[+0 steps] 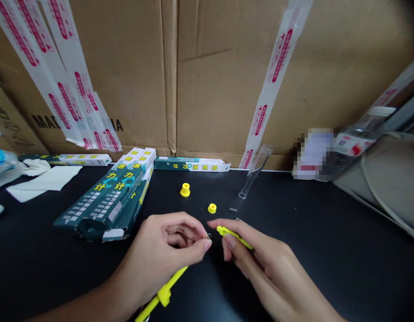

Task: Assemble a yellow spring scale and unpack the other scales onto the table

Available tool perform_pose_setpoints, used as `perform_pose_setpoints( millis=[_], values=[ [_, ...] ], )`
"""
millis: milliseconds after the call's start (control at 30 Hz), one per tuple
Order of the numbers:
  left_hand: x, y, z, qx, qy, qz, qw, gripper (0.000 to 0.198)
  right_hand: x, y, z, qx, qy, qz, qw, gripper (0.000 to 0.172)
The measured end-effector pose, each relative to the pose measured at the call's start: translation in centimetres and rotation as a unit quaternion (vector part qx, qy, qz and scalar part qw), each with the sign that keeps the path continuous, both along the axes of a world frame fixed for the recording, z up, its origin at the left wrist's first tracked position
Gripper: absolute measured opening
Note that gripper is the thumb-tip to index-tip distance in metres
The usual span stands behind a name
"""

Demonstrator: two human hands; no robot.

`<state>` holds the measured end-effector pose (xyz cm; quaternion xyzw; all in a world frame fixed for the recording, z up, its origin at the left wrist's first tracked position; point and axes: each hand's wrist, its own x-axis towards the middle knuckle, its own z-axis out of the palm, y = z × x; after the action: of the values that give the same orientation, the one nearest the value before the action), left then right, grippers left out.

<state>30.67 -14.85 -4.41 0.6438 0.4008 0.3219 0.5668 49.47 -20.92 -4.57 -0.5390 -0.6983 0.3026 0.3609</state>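
My left hand (pixel 170 243) is closed in a pinch on a tiny metal part at its fingertips, low in the middle of the view. Under its wrist a yellow plastic rod (pixel 165 293) lies on the black table. My right hand (pixel 257 264) grips a slim yellow plastic piece (pixel 232 235) whose tip points at the left fingertips, a small gap apart. Just beyond the hands lie a small yellow cap (pixel 212 208), a yellow flanged cap (pixel 184 190), a tiny metal spring (pixel 233 209) and a clear plastic tube (pixel 255 172).
Several green and white boxes (pixel 109 197) are stacked at left, two more (pixel 192 164) along the cardboard wall (pixel 207 76). White paper (pixel 48 179) lies at far left. A beige bag (pixel 388 179) and a clear bottle (pixel 364 129) stand at right.
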Motion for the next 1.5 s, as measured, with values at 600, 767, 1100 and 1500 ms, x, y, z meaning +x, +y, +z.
perform_pose_setpoints(
  millis=[600,767,1100,1500],
  values=[
    [0.3,-0.7,-0.3,0.126,0.033,0.041,0.991,0.003,-0.6,0.3,-0.6,-0.14,0.094,-0.015,0.986,0.031],
    [0.3,-1.1,-0.3,0.214,0.049,0.06,0.974,0.007,-0.5,0.4,-0.3,-0.165,0.123,-0.006,0.979,0.032],
    [0.3,-1.2,-0.3,0.316,0.05,0.068,0.945,0.017,-0.5,0.6,-0.1,-0.153,0.109,-0.015,0.982,0.03],
    [0.1,-1.2,-0.5,0.33,0.061,0.066,0.94,0.017,-0.7,0.9,0.6,-0.223,0.192,-0.025,0.956,0.037]
  ],
)
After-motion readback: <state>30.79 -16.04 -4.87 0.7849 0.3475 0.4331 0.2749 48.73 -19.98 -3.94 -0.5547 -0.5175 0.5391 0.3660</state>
